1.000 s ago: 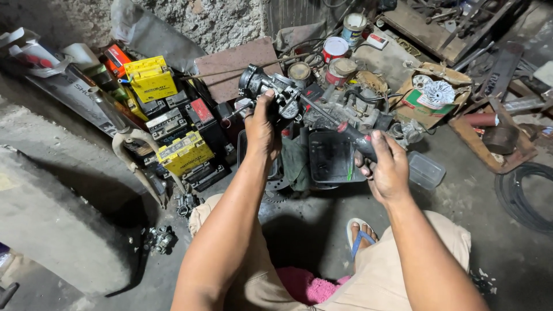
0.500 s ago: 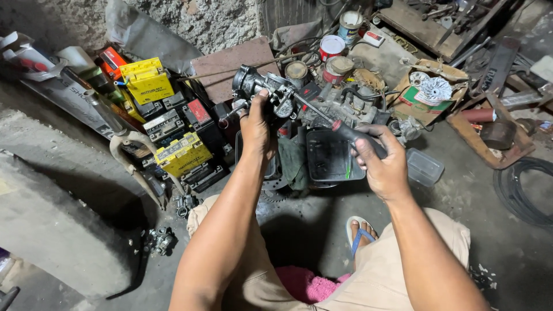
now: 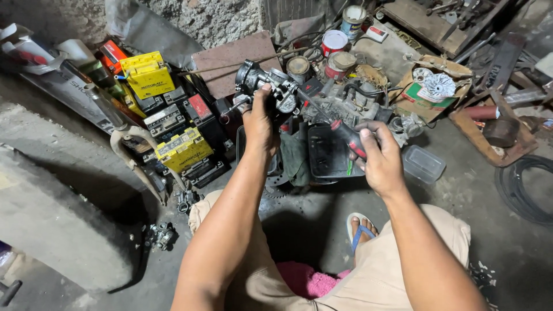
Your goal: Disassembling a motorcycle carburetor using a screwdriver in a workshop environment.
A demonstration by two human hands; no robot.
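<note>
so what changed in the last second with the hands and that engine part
Little changed. The left hand kept its grip on the metal engine part, raised over the clutter. The right hand kept holding the screwdriver, its tip at the part. Nothing was let go or picked up.

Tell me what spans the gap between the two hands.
In the head view, the screwdriver runs from the right hand up to the carburetor held by the left hand.

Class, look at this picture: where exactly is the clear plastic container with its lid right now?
In the head view, the clear plastic container sits on the concrete floor, just right of the right hand holding the screwdriver, below the cardboard box.
</note>
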